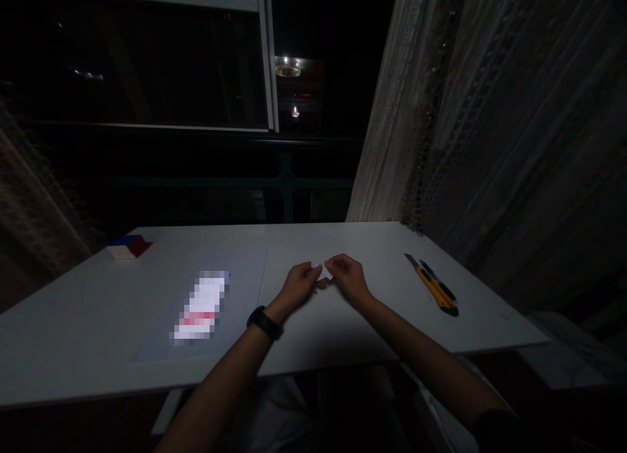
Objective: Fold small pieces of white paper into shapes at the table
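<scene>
A small white piece of paper [323,272] is pinched between my two hands, just above the middle of the white table. My left hand [298,284], with a dark band on its wrist, grips the paper's left side between thumb and fingers. From the right, my right hand [349,278] holds the other side with its fingertips closed. The fingers cover much of the paper, so its full shape is hidden.
On the white table [323,335], a yellow utility knife [434,286] and a dark pen [438,280] lie at the right. At left are a blurred-out lit phone [202,306] on a paper sheet [247,290] and a colored cube [128,247]. Curtains [386,113] hang beyond.
</scene>
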Available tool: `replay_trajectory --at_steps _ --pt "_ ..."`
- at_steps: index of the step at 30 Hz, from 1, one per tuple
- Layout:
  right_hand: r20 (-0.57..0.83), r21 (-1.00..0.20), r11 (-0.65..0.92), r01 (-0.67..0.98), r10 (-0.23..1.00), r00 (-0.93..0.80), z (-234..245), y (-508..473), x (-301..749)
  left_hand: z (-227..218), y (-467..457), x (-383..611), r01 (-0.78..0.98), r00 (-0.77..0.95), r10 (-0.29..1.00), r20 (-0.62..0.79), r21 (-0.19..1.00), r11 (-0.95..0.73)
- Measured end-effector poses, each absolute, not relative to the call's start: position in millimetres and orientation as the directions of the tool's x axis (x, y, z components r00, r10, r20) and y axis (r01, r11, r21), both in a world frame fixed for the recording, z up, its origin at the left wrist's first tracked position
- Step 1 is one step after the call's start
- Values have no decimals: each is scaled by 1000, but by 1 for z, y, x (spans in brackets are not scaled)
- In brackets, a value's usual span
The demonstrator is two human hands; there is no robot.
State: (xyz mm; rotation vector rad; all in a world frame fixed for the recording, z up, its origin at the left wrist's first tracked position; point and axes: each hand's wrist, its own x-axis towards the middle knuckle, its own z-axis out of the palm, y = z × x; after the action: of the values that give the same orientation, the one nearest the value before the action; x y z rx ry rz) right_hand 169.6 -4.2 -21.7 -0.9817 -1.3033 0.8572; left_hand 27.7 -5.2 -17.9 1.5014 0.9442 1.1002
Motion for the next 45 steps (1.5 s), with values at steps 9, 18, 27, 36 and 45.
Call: replay_trajectory --at_steps 9,18,27,36,45 --pt "346 -938 347 -2 936 72 -24 -2 170 -24 -4 25 100 273 941 200 967 -235" --pt "282 -959 282 -13 956 -76 -32 2 172 -18 -11 20 549 312 883 352 692 -469" --pt "282 -957 287 49 955 -85 -33 3 172 -15 -14 19 773 321 861 394 416 -479" --pt "317 -942 328 74 939 -134 -30 0 170 -15 -13 19 781 314 873 374 421 -461" --pt "288 -956 292 3 945 -157 -26 -4 171 -12 -16 20 710 328 868 372 510 -486"
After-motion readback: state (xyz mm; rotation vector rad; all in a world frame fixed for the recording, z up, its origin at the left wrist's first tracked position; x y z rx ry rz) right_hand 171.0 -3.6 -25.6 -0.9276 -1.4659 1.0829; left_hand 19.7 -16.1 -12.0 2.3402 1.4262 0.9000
